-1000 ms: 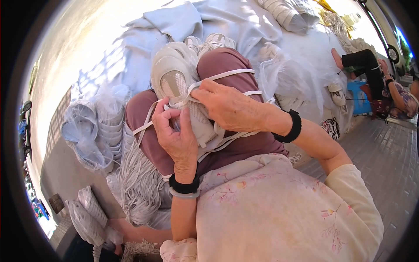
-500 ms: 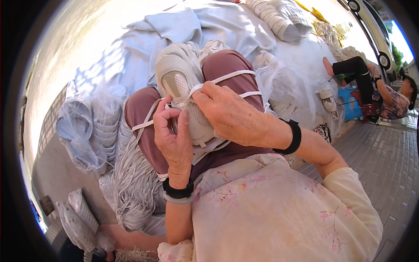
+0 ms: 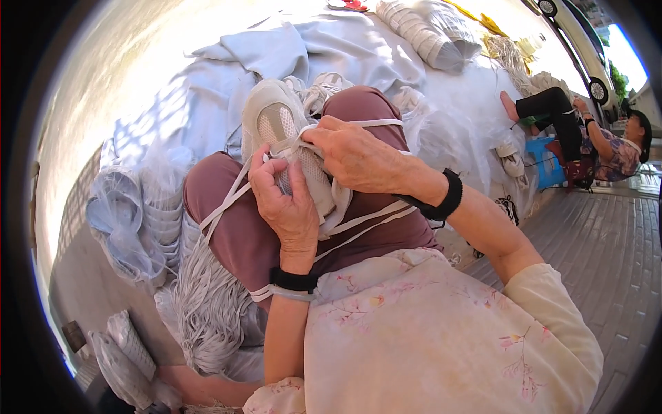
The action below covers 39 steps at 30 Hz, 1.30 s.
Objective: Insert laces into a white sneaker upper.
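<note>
A pale sneaker (image 3: 261, 98) with mesh panels rests between my knees, its toe pointing away from me. My right hand (image 3: 365, 157) pinches a white shoelace (image 3: 372, 123) above the shoe's lacing area. My left hand (image 3: 286, 203) lies at the near left side of the sneaker, fingers curled in on the lace at the eyelets; its fingertips partly hide what they grip. White strands stretch across both thighs of my mauve trousers (image 3: 224, 179). Beyond my right knee, another pale shoe (image 3: 327, 86) is partly covered.
A thick bundle of white laces (image 3: 203, 303) hangs by my left leg. Stacked pale shoe parts in clear plastic (image 3: 117, 207) stand at the left. Ahead lies a pale blue sheet (image 3: 262, 52), with wrapped stacks (image 3: 420, 34) at its far side. A seated person (image 3: 607, 141) is at the far right.
The view has shifted slightly. My right hand's lace has drawn in closer to the shoe, and my left fingers have moved nearer to it. The strands over my right thigh lie differently.
</note>
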Motion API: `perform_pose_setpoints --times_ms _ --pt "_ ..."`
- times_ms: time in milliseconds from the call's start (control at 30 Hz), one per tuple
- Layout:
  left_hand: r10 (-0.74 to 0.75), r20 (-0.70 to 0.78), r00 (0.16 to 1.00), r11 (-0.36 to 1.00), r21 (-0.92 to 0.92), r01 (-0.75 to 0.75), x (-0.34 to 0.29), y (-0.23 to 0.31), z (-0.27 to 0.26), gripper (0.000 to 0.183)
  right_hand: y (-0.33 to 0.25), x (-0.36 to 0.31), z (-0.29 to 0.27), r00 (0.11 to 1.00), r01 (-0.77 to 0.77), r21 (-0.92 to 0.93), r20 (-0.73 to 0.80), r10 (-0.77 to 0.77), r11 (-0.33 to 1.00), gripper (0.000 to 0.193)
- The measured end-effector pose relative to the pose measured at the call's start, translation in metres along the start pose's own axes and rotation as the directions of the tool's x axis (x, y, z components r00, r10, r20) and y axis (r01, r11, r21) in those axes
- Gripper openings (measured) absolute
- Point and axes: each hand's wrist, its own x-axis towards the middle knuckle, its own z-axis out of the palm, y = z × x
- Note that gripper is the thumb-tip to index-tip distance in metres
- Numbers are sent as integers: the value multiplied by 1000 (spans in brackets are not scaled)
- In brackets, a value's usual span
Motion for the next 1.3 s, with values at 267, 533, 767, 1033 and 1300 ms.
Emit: perform_pose_setpoints --times_ms 267,533,767,1033,1300 --pt "-107 51 993 994 -23 108 -5 2 -13 15 -17 -9 8 985 -49 184 -151 77 982 35" --pt "-10 154 988 988 151 -14 4 10 -19 10 -23 -11 18 958 -102 67 -264 116 993 20" --pt "8 112 994 987 160 -26 5 11 -18 9 1 -8 8 996 48 39 72 -50 998 35" --pt "13 72 997 985 172 -25 -2 8 -11 9 1 -10 7 988 125 245 -119 -98 961 29" --pt "-24 166 986 983 182 -7 6 18 -19 10 -11 -13 15 983 -65 331 -144 118 942 19"
